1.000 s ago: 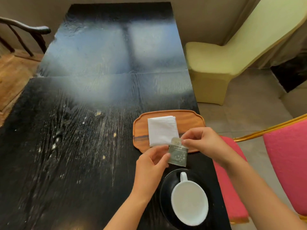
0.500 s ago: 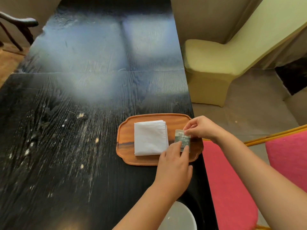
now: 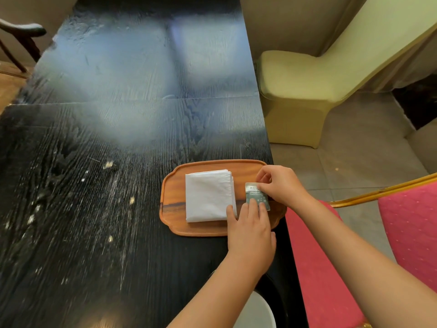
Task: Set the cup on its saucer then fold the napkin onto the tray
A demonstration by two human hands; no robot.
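A folded white napkin (image 3: 208, 196) lies flat on the left part of a wooden tray (image 3: 173, 209) near the table's right edge. A small green packet (image 3: 256, 194) lies on the tray's right part. My right hand (image 3: 281, 185) pinches the packet's top corner. My left hand (image 3: 250, 229) lies flat with straight fingertips pressing the packet's lower edge, its thumb beside the napkin. The white cup (image 3: 257, 311) on its black saucer (image 3: 277, 294) shows only partly at the bottom, behind my left forearm.
The black wooden table (image 3: 106, 162) carries pale specks and crumbs on its left half. A red chair (image 3: 406, 233) with a gold frame stands at the right. A yellow-green covered chair (image 3: 298, 91) stands beyond the table's right edge.
Both hands carried the green packet from above the cup forward and laid it on the tray's right part. The camera tilted forward, so the cup slid toward the bottom edge.
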